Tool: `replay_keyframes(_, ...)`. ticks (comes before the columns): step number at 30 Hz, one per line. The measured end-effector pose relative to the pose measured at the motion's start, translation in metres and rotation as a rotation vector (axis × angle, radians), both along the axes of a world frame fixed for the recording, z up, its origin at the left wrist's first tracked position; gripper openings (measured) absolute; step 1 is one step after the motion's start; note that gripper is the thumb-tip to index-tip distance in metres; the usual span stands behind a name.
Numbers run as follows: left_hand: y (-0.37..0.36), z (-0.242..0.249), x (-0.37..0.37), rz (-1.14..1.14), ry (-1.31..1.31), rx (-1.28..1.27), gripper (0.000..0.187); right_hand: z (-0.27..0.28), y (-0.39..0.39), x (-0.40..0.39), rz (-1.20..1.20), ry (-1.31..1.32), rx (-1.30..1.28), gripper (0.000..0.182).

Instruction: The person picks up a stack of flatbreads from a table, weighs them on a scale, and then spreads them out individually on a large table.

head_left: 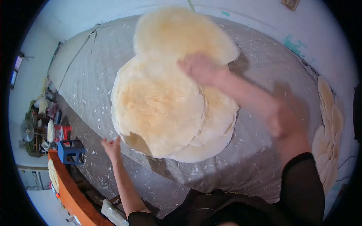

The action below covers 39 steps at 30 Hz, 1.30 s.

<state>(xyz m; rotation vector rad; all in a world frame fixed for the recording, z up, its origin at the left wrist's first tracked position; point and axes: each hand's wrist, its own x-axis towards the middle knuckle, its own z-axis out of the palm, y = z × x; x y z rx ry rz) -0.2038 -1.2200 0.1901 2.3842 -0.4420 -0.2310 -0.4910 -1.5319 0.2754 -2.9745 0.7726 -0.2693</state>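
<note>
We list: one blurred pale sheet (179,34), directly beyond the right hand (198,69), the nearer one, longer axis running crosswise; whether that blurred hand grips it, we cannot tell. Also: one left hand (112,147), empty, fingers loosely parted, well apart from it, just beside the sheet stack (162,113).

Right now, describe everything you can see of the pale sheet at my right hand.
The pale sheet looks thin and roughly oval, cream with a golden tint toward the middle, perhaps dried dough. Blur softens its outline. In this view it overlaps the far side of the pile of similar sheets, with a shadow on the grey cloth to its right. Your right hand is at its near edge; blur hides the grip.
</note>
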Motion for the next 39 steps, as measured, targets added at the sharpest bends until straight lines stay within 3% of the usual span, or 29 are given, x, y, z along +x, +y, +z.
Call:
replay_keyframes(1,-0.007,0.004,-0.001,-0.047,-0.155,-0.084,0.054,-0.07,0.009,0.012,-0.047,-0.156,-0.024,0.032)
replay_keyframes(3,-0.025,0.012,-0.005,-0.149,-0.464,-0.251,0.056,-0.095,0.04,-0.002,0.017,-0.112,-0.203,0.036)
replay_keyframes(4,-0.044,0.03,-0.026,-0.293,-0.538,-0.202,0.058,-0.1,0.046,-0.011,0.046,-0.088,-0.29,0.039)
replay_keyframes(7,-0.1,0.056,-0.1,-0.678,-0.702,-0.038,0.063,-0.05,0.046,-0.045,-0.138,-0.129,0.264,0.038)
replay_keyframes(10,-0.14,0.037,-0.153,-0.943,-0.765,0.189,0.072,-0.036,0.049,-0.13,-0.233,-0.193,0.178,0.035)
replay_keyframes(13,-0.158,-0.003,-0.178,-1.098,-0.643,0.427,0.078,-0.056,0.083,-0.248,-0.493,0.039,0.176,0.023)
replay_keyframes(14,-0.16,-0.038,-0.165,-1.102,-0.873,0.391,0.079,-0.061,0.107,-0.295,-0.602,0.047,0.215,0.022)
replay_keyframes(16,-0.167,0.0,-0.188,-1.095,-0.71,0.624,0.075,-0.065,0.158,-0.369,-0.76,0.03,0.302,0.022)
replay_keyframes(17,-0.168,0.01,-0.193,-1.101,-0.701,0.619,0.074,-0.06,0.184,-0.399,-0.873,0.151,0.384,0.02)
replay_keyframes(18,-0.168,0.014,-0.193,-1.081,-0.691,0.622,0.073,-0.063,0.211,-0.429,-1.022,0.074,0.397,0.021)
replay_keyframes(19,-0.172,0.005,-0.183,-1.08,-0.669,0.454,0.071,-0.068,0.239,-0.457,-1.154,-0.006,0.404,0.021)
replay_keyframes(21,-0.189,-0.009,-0.168,-1.052,-0.605,0.141,0.068,-0.064,0.303,-0.507,-1.047,-0.374,0.169,0.024)
replay_keyframes(23,-0.177,-0.006,-0.226,-1.184,-0.257,-0.02,0.061,-0.067,0.333,-0.563,-1.541,0.216,0.464,0.026)
replay_keyframes(25,-0.159,-0.008,-0.3,-1.336,0.216,-0.23,0.049,-0.068,0.373,-0.608,-1.718,0.219,0.305,0.031)
replay_keyframes(26,-0.141,0.001,-0.351,-1.48,0.433,-0.229,0.046,-0.069,0.392,-0.636,-1.782,0.16,0.238,0.032)
replay_keyframes(27,-0.133,-0.014,-0.385,-1.604,0.406,-0.17,0.046,-0.07,0.41,-0.666,-1.838,0.104,0.168,0.033)
replay_keyframes(28,-0.116,-0.014,-0.431,-1.526,0.751,-0.117,0.046,-0.073,0.427,-0.696,-1.893,0.042,0.097,0.034)
replay_keyframes(29,-0.097,-0.011,-0.476,-1.717,0.589,-0.099,0.045,-0.078,0.443,-0.731,-1.928,0.012,0.014,0.04)
replay_keyframes(33,-0.035,0.0,-0.608,-1.819,0.746,0.108,0.038,-0.072,0.496,-0.841,-2.058,-0.075,-0.191,0.062)
replay_keyframes(36,-0.002,-0.004,-0.668,-1.849,0.747,0.185,0.036,-0.074,0.503,-0.9,-2.244,-0.13,-0.181,0.074)
replay_keyframes(39,0.014,-0.005,-0.702,-1.934,0.574,0.26,0.036,-0.085,0.495,-0.93,-2.37,0.063,-0.235,0.078)
